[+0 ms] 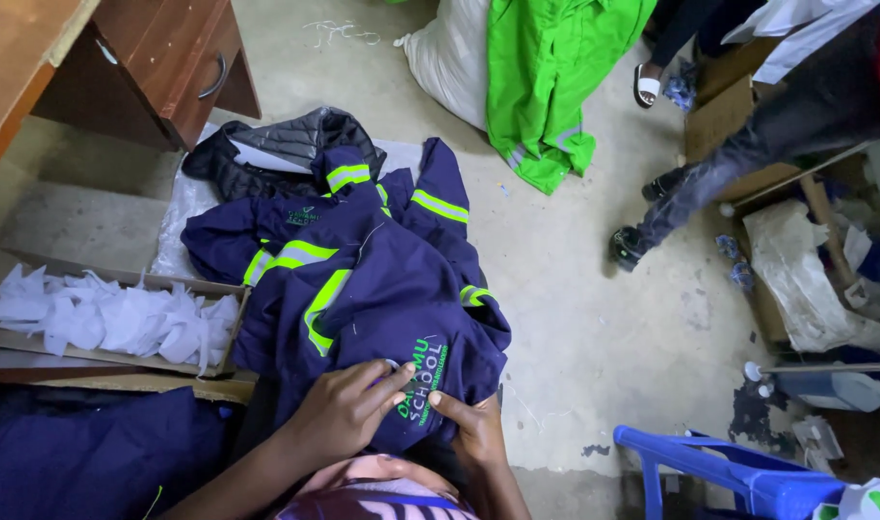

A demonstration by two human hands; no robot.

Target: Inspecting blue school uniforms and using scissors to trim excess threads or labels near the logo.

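A navy work jacket with lime reflective stripes and a green and white embroidered patch lies across my lap, on top of a pile of like garments. My left hand rests on the cloth just left of the patch, fingers pinching near it. My right hand grips the cloth's lower edge right of the patch, thumb on top. Something small and pale shows between my left fingertips; I cannot tell what it is.
A cardboard tray of white paper scraps sits at the left. A wooden desk with drawers stands at top left. A bright green jacket drapes over a white sack. Another person's legs are at the right, near boxes. A blue plastic chair is at bottom right.
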